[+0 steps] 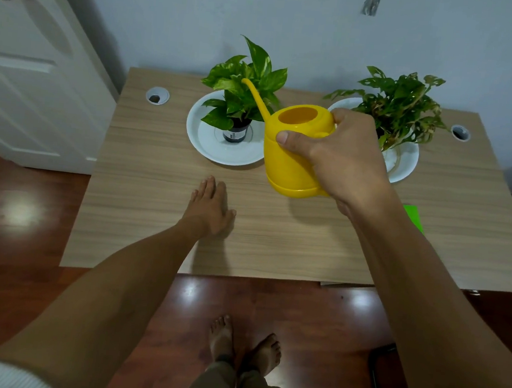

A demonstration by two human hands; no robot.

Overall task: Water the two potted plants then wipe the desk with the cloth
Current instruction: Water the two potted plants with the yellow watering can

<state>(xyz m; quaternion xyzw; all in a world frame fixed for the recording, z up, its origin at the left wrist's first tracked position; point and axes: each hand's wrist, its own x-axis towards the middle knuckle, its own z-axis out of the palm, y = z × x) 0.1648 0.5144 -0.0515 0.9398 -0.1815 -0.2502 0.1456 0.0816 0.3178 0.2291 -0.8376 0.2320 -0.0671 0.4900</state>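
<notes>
Only an unreadable pot label (234, 135); right hand (338, 157) grips yellow watering can (291, 163), left hand (212, 205) flat, open.

No legible text is showing anywhere in view. A white label (234, 135) is sitting on the dark pot (237, 128) of the left plant, but its print is too small to read.

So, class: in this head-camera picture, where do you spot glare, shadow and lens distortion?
Head view: glare patches shine on the floor; the left hand casts a soft shadow on the desk; wide-angle distortion bends the desk's edges and stretches the forearms.
</notes>
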